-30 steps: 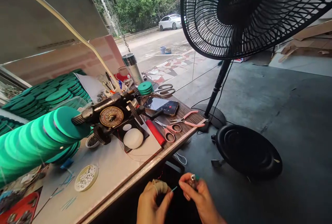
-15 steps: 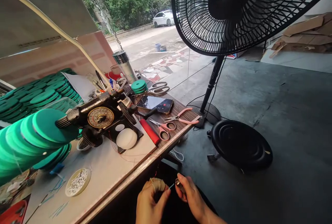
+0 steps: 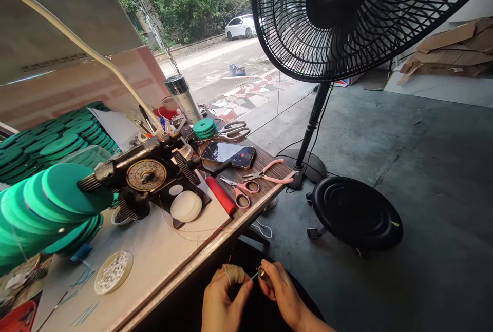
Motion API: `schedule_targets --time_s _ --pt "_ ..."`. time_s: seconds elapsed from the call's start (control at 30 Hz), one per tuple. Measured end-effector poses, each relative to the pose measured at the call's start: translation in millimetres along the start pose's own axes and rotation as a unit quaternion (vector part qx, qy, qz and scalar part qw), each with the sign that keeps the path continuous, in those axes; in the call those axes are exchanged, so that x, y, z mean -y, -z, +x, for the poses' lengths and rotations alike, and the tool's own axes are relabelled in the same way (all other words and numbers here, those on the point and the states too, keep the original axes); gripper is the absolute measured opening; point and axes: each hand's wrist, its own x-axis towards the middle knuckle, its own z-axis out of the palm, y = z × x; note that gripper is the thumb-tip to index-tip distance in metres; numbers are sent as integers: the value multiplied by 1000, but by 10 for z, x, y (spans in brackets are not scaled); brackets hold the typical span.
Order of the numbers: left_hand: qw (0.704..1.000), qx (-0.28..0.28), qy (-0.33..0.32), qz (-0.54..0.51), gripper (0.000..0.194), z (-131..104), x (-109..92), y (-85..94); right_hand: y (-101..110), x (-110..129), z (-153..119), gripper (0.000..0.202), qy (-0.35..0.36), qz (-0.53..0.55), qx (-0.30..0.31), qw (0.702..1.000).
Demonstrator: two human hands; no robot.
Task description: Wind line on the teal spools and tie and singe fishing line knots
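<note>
Here, the left hand pinches a teal strip and the right hand grasps, apparently, a lighter.

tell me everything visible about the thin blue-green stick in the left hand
The thin blue-green stick looks straight and plastic-like. The left hand pinches it at a tilt, free end up toward the right hand. Whether that end touches the metallic item held there is unclear; its other end is hidden.
</note>
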Motion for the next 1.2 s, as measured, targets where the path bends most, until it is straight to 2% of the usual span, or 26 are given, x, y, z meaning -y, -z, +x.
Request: schedule_targets --time_s 0.17,0.27,0.43,0.53,0.63,0.73,0.8,0.87,0.93,1.0,1.13,1.2 --pt "1000 -4 4 -6 19 -4 21 -6 28 -27 10 59 -10 32 -11 999" --pt "1000 -6 8 -11 18 -8 29 -6 64 -35 3 58 12 69 -22 997" --pt "1000 -6 6 -13 21 -18 31 -15 73 -32 -18 33 64 107 27 992" --pt "1000 -12 1 -15 22 -27 17 -12 36 -37 -12 27 81 106 29 991" --pt "1000 -20 -11 -18 17 -33 9 -1 -9 -63 1 27 23 203 38 978" --pt "999 -41 -24 -27 5 -34 28 3 -37 -97 9 27 -109 376 75 917" --pt "998 -51 -30 -33 5 -35 50 -8 -46 -112 14 29 -178 446 101 871" --pt "997 -55 -32 -41 6 -38 66 -28 -56 -119 21 32 -216 479 133 841" --pt "996 -59 -30 -52 6 -39 71 -54 -73 -120 27 33 -235 492 164 822" --pt "996 -61 -25 -60 8 -37 64 -75 -97 -117 33 33 -246 489 176 818" --pt "997 -61 -26 -39 12 -29 28 -77 -126 -110 37 34 -249 470 164 831" --pt "998 -55 -39 -17 13 -25 12 -56 -108 -106 31 31 -217 461 131 850"
